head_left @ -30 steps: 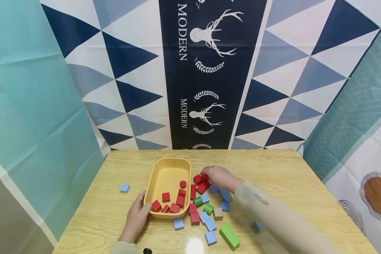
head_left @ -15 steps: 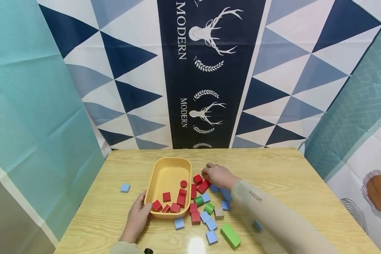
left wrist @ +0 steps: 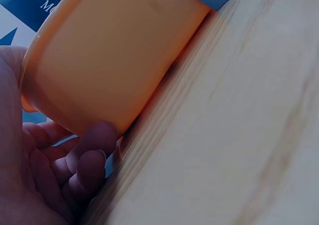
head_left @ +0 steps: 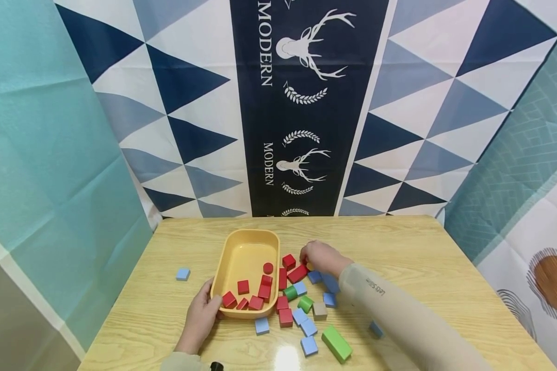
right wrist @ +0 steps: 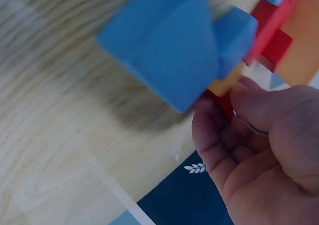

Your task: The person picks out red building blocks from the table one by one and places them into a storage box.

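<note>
My left hand [head_left: 199, 314] grips the near left corner of a yellow plastic tray [head_left: 241, 236], thumb over the rim. In the left wrist view, curled fingers [left wrist: 92, 152] lie against the tray's outer wall [left wrist: 109, 55]. Several red blocks [head_left: 256, 303] lie inside the tray. Right of it, my right hand [head_left: 322, 256] reaches down among loose blocks. The right wrist view has a red block [right wrist: 224, 105], mostly hidden, pinched between thumb and fingers. Beside it are an orange-yellow block [right wrist: 227, 83] and a large blue block [right wrist: 172, 50].
Against the tray's right side lie red blocks [head_left: 285, 318], green cylinders [head_left: 306, 304] and light blue blocks [head_left: 309, 346]. A long green block [head_left: 337, 344] sits nearer the front. One light blue block [head_left: 183, 274] lies alone at left. Patterned cloth [head_left: 204, 103] hangs behind the table.
My right hand has shifted slightly right, and the red piece seen at its fingertips earlier is now mostly covered. An orange-yellow block shows beneath the hand. My left hand and the tray stay put.
</note>
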Demonstrator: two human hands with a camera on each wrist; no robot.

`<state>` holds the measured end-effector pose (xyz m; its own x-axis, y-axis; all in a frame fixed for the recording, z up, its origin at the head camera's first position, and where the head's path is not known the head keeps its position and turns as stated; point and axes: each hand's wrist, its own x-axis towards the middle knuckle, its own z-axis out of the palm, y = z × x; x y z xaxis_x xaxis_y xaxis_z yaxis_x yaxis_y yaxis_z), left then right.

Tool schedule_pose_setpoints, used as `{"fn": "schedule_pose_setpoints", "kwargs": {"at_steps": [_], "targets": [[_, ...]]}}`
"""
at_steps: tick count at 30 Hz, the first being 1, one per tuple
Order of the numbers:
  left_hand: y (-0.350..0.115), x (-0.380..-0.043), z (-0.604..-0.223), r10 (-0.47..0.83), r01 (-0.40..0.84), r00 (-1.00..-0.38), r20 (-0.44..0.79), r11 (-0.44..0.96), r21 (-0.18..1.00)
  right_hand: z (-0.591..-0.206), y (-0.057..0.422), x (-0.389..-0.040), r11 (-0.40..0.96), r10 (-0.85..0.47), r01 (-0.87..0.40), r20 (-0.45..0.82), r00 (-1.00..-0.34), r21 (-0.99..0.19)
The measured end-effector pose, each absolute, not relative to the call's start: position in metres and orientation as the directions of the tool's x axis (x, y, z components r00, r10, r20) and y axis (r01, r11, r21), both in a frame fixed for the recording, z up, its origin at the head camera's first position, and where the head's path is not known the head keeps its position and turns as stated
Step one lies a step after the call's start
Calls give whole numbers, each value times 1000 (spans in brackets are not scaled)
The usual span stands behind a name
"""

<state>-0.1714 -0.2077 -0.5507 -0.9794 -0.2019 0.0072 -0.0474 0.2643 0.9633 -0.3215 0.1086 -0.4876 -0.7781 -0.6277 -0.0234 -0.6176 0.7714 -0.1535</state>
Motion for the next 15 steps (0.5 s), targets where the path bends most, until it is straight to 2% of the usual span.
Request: {"fn": "schedule_pose_setpoints", "kwargs": {"at_steps": [3, 10, 15], "targets": [[-208, -171, -550, -200, -48, -980, 6, 264, 963, -481, 106, -322, 781, -612, -596, -39, -790, -187], [-208, -171, -552, -202, -49, -979, 6, 266, 963, -486, 104, -321, 726, -685, -673, -60, -726, -141], [-209, -171, -551, -201, -49, -980, 7, 270, 962, -488, 103, -321, 761, -643, -629, -56, -764, -158]]}}
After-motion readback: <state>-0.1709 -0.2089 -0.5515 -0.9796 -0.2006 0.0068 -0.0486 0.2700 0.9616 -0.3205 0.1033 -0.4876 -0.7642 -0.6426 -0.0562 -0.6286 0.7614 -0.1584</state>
